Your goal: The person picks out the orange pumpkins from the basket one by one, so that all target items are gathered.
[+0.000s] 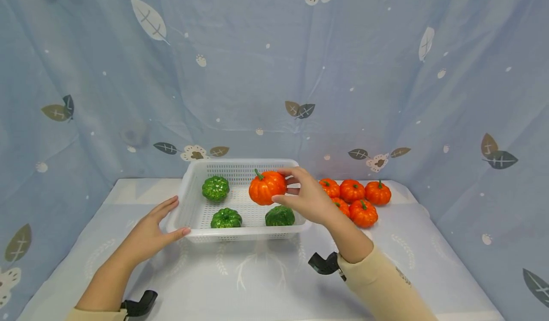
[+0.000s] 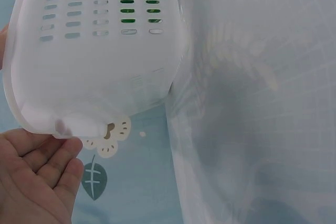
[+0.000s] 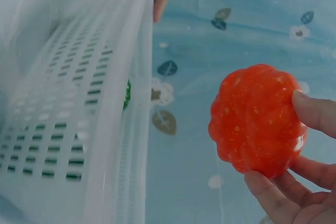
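Observation:
My right hand point(image 1: 310, 197) grips an orange toy pumpkin point(image 1: 267, 188) with a green stem, thumb on one side and fingers on the other. In the right wrist view the ribbed pumpkin point(image 3: 257, 121) hangs in the fingertips, apart from the basket wall. Below it is a white plastic basket point(image 1: 249, 232) with slotted sides. Inside lie three green pumpkins: one back left point(image 1: 216, 189), one front left point(image 1: 226, 218), one front right point(image 1: 279, 215). My left hand point(image 1: 147, 235) touches the basket's left end with fairly straight fingers, its thumb at the front rim.
Several orange pumpkins point(image 1: 363, 213) are grouped on the table right of the basket, partly hidden by my right forearm. A pale patterned cloth point(image 1: 257, 283) covers the table. Behind it hangs a blue curtain point(image 1: 240, 97) with leaf and flower prints.

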A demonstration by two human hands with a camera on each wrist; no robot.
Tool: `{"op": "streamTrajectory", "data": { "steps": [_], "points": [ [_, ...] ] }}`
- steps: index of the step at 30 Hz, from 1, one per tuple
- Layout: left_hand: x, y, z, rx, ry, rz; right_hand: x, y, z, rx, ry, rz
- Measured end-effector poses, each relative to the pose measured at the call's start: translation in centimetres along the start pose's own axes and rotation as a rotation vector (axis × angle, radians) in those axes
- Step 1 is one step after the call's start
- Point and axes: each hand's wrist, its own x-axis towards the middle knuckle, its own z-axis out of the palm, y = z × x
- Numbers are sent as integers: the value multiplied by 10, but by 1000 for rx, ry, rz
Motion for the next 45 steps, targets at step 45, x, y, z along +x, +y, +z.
{"op": "streamTrajectory", "data": {
  "steps": [45],
  "points": [
    [1,-6,3,-3,5,14,-135,181,-152,-303,440,373]
  ]
}}
